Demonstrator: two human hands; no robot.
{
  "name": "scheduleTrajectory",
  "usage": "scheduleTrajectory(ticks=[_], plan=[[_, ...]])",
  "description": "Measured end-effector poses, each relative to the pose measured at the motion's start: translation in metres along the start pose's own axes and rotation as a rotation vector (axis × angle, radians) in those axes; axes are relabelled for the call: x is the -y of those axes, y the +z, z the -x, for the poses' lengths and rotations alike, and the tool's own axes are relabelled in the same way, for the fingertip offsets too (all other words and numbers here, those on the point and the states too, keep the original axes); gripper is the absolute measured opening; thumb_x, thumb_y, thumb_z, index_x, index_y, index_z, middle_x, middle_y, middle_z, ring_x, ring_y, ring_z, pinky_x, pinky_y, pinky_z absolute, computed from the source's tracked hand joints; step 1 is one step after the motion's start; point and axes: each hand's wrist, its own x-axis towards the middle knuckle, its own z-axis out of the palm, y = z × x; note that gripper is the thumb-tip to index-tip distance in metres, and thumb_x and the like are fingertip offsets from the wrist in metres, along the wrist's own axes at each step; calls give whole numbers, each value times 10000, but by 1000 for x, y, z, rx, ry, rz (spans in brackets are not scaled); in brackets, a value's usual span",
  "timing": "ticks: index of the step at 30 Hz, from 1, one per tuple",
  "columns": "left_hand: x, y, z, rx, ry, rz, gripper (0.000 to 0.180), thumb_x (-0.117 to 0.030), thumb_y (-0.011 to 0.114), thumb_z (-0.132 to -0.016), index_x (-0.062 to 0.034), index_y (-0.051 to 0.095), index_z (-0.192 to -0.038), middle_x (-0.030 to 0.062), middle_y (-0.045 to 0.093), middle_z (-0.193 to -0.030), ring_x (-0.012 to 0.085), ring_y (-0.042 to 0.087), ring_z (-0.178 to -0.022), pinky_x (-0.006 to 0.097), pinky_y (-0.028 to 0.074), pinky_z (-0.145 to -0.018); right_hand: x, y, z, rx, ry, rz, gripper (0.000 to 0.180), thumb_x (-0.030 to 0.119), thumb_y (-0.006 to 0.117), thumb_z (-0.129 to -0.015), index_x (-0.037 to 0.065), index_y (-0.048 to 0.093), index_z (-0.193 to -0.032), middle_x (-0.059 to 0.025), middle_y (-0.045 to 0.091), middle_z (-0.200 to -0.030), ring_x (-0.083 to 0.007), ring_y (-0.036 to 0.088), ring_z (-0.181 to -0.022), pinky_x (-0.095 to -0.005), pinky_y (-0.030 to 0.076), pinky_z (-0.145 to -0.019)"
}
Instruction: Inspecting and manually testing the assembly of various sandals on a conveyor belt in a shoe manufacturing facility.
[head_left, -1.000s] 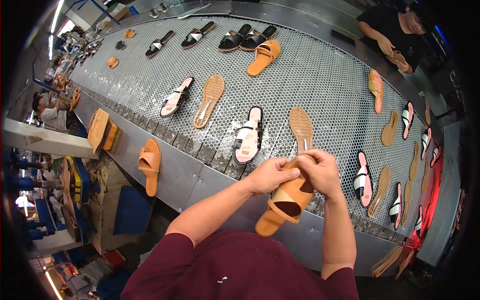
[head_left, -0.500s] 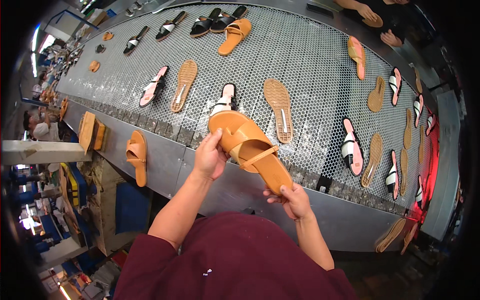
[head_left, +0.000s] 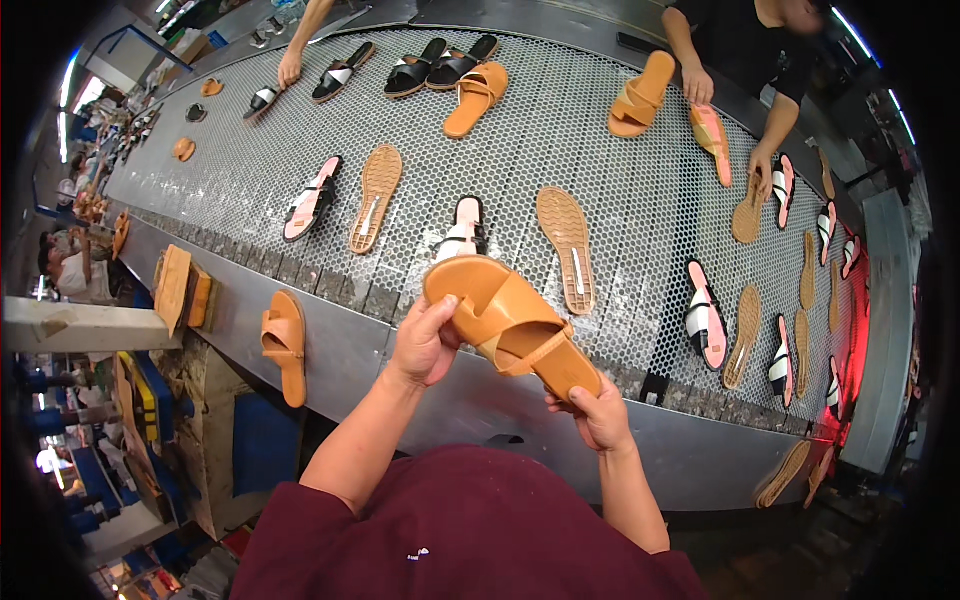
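A tan slide sandal [head_left: 515, 325] with a wide crossed upper and a thin strap is held tilted in front of me, sole down. My left hand [head_left: 428, 343] grips its toe end, thumb on top. At the heel, my right hand [head_left: 597, 410] pinches the edge between thumb and fingers. Just beyond the toe, a black-and-white sandal with a pink insole [head_left: 464, 225] lies on the mesh belt, partly covered by the held one. A loose tan outsole [head_left: 566, 245] rests to its right. On the metal ledge at left lies another tan sandal [head_left: 284, 345].
The perforated conveyor belt [head_left: 450, 130] carries several sandals and outsoles. Across it, a co-worker's hands [head_left: 698, 85] touch a pink-lined sandal and an outsole [head_left: 746, 217]. Another person's hand [head_left: 289, 70] reaches to a black sandal [head_left: 262, 101]. Wooden blocks [head_left: 174, 285] stand at left.
The held sandal stays in both hands, slightly lower in view. Across the belt, a tan sandal now lies near the co-worker, whose hands have come down to the belt. Another hand has appeared at far left.
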Motion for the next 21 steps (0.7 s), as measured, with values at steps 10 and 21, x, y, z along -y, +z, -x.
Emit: scheduleTrajectory(ticks=[10,21], plan=[[-123,-49,-38,287,-182,-1022,388,-102,713,-851,27,635,-1209,112,679,-1123,169,670,-973,310,551,-850,11,46,-25,-49,-12,283,450,68,674,-868,-96,557,-1270,-137,680,-1099,-200,671,-958,-335,543,-863],[-126,-92,-28,386,-77,-1055,221,-124,694,-871,5,702,-1050,98,713,-960,141,677,-878,295,540,-787,25,87,-18,-118,285,678,422,64,718,-807,-47,617,-1202,-53,663,-1047,-113,609,-955,-272,497,-857]])
